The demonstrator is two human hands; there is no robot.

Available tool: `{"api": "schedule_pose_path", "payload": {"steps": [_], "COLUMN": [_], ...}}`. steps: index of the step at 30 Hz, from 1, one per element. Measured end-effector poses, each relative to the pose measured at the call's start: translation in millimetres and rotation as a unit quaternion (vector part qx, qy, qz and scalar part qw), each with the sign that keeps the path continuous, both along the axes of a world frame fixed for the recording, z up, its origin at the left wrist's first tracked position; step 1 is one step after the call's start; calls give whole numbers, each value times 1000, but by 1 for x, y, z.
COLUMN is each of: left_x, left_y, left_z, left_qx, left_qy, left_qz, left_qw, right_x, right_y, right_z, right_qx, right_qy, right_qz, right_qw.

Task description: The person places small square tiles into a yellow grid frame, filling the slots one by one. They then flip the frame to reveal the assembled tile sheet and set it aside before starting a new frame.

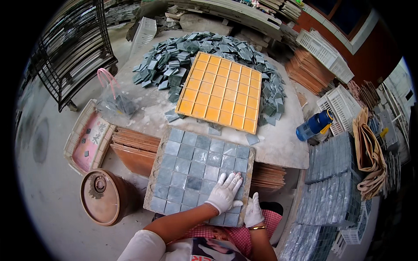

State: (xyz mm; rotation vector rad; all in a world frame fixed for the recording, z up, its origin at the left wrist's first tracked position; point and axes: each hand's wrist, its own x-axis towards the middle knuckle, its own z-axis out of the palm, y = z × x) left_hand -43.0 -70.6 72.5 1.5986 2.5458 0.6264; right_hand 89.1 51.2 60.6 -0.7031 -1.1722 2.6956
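My left hand (pixel 224 192), in a white glove, lies flat with its fingers stretched on a sheet of grey-green stone mosaic tiles (pixel 187 164). The square tiles stand in rows on a rough-edged board (pixel 153 191) in front of me. At the board's lower right edge is my right hand (pixel 254 213), also gloved, its fingers extended upward beside the edge; whether it touches the board I cannot tell. Beyond the board, a yellow grid tray (pixel 220 91) with square compartments rests tilted on a heap of loose grey-green tiles (pixel 172 61).
Stacked reddish boards (pixel 135 150) stand under the table (pixel 283 150). A brown drum (pixel 102 198) and a pink-bottomed crate (pixel 87 139) are at left. On the right are a blue water bottle (pixel 314 125), wrapped tile stacks (pixel 326 187) and white crates (pixel 339 106). A wheeled black rack (pixel 72 52) stands far left.
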Motion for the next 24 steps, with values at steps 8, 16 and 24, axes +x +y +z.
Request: {"api": "schedule_pose_path", "payload": {"steps": [8,16,24], "left_x": [-3,-9,1], "left_y": [-12,-205,-209], "left_z": [0,17,7], "left_qx": [-3,-109,-120], "left_qy": [-2,35,28], "left_qz": [-13,198,238], "left_qw": [1000,974,963], "right_x": [-4,10,4], "right_y": [-10,2,10], "right_z": [12,-16,-24], "right_qx": [153,277,-6], "right_qy": [-22,-55,-7], "right_qz": [52,29,-60], "right_qw": [987,959,998]}}
